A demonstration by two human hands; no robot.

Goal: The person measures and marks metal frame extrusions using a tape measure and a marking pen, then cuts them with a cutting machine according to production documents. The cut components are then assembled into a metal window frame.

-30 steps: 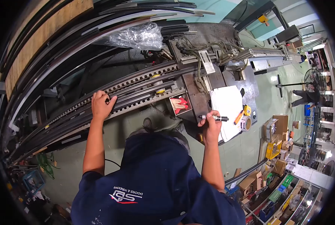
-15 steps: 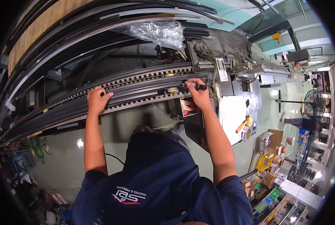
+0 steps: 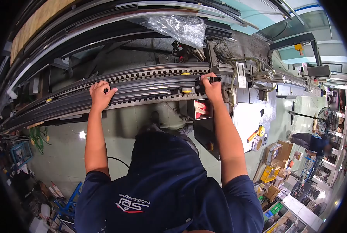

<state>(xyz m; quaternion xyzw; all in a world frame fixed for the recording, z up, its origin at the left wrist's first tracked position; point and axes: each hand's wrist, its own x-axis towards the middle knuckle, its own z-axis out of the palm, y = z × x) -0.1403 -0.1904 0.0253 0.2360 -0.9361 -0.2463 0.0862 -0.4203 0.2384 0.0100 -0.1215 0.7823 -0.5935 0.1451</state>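
Long dark metal profiles (image 3: 142,86) lie side by side on a toothed conveyor rail (image 3: 154,74). My right hand (image 3: 213,90) is closed round a black marker (image 3: 215,79), over the right end of the profiles. My left hand (image 3: 100,96) rests on the profiles further left, its fingers curled round a small dark thing (image 3: 106,91) that I cannot make out, thumb stretched along the metal. A yellow-and-white round piece (image 3: 186,90) sits at the rail's near side, left of my right hand. A second yellow piece (image 3: 185,73) is on the far side.
Clear plastic wrap (image 3: 177,29) lies on profiles stacked behind. A machine with cables (image 3: 235,58) stands at the right end. White paper (image 3: 243,120), a tape measure (image 3: 261,131) and a tape roll (image 3: 256,143) lie on the right. A person (image 3: 317,143) bends near a fan (image 3: 328,118).
My view has shifted, so the bench appears further right and slightly higher. My right hand stays on the marker near the profile ends; my left hand stays on the profiles.
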